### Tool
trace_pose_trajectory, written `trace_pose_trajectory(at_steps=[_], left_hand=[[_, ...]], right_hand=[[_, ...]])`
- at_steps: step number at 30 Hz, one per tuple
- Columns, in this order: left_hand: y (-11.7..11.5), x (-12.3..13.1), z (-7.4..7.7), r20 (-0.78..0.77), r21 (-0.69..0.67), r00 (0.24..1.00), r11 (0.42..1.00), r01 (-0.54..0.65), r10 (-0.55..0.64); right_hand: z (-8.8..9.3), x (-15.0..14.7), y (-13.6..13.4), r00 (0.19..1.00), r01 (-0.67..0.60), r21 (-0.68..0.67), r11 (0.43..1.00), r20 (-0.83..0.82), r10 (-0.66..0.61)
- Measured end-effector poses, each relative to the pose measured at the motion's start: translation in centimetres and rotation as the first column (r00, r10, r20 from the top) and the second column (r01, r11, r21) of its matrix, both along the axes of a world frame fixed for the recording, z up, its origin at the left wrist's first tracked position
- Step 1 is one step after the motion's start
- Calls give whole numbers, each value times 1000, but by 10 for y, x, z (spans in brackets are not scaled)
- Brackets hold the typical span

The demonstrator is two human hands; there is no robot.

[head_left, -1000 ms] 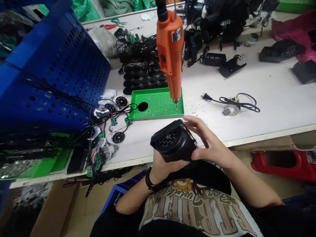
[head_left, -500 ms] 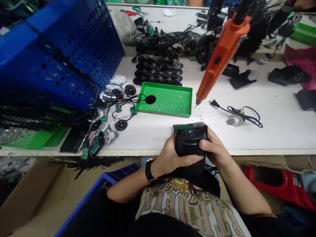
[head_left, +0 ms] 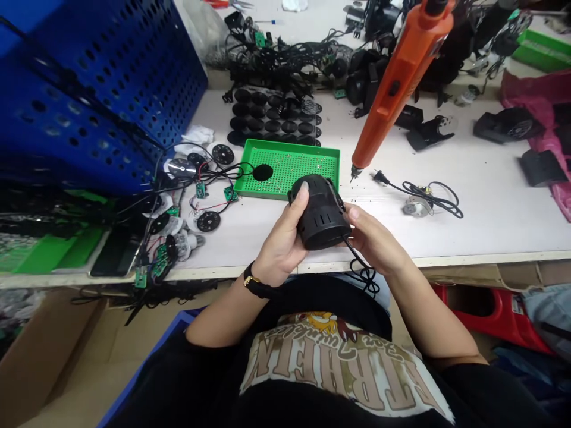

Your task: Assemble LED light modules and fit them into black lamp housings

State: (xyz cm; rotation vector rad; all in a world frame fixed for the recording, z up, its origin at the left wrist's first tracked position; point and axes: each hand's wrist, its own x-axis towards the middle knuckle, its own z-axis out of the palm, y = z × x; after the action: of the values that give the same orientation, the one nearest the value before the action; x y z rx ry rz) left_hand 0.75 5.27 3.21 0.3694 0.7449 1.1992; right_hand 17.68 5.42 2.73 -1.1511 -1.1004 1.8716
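Note:
A rounded black plastic housing (head_left: 322, 215) with slots near its lower end is held above the table's front edge. From its lower right a black cord (head_left: 364, 274) hangs down in loops. My left hand (head_left: 285, 238) wraps the housing's left side, thumb on top. On the opposite side my right hand (head_left: 372, 238) grips it, its fingers partly hidden behind. Just beyond the housing lies a green tray (head_left: 289, 193) with small screws and a black disc (head_left: 263, 172) in it. An orange electric screwdriver (head_left: 392, 95) hangs tip down at the tray's right.
A large blue perforated crate (head_left: 147, 77) stands at left. Near it lie round black discs (head_left: 209, 221), wires and green circuit boards (head_left: 161, 259). Rows of black oval parts (head_left: 272, 119) and tangled cables sit behind the tray. A motor with a plug cord (head_left: 417, 205) lies at right.
Both hands have raised the housing and moved it forward, turning it so that the grille face is out of sight and the slotted side and cord show. My head view has shifted slightly.

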Motion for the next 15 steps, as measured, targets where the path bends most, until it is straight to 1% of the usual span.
trace_pose_trajectory(at_steps=[5,9,11,13,14,15], left_hand=[[-3,1,0,-15,-54,1000,999,6,-7],[-5,5,1,-73,-56,997,998,-43,39],[-7,8,1,-113,-38,990,996,-87,82],[-13,12,0,-169,22,974,989,-147,149],[-17,15,0,-206,78,956,977,-198,210],[-22,16,-2,-244,152,924,952,-264,295]], right_hand=[[-2,1,-6,986,-83,-57,995,-147,74],[3,-1,-9,981,-76,-71,995,-183,62],[5,-2,-12,979,-62,-57,996,-197,49],[7,-5,-16,981,-39,-32,999,-193,32],[9,-6,-18,984,-18,-14,1000,-179,15],[11,-8,-21,986,2,9,1000,-169,0]])
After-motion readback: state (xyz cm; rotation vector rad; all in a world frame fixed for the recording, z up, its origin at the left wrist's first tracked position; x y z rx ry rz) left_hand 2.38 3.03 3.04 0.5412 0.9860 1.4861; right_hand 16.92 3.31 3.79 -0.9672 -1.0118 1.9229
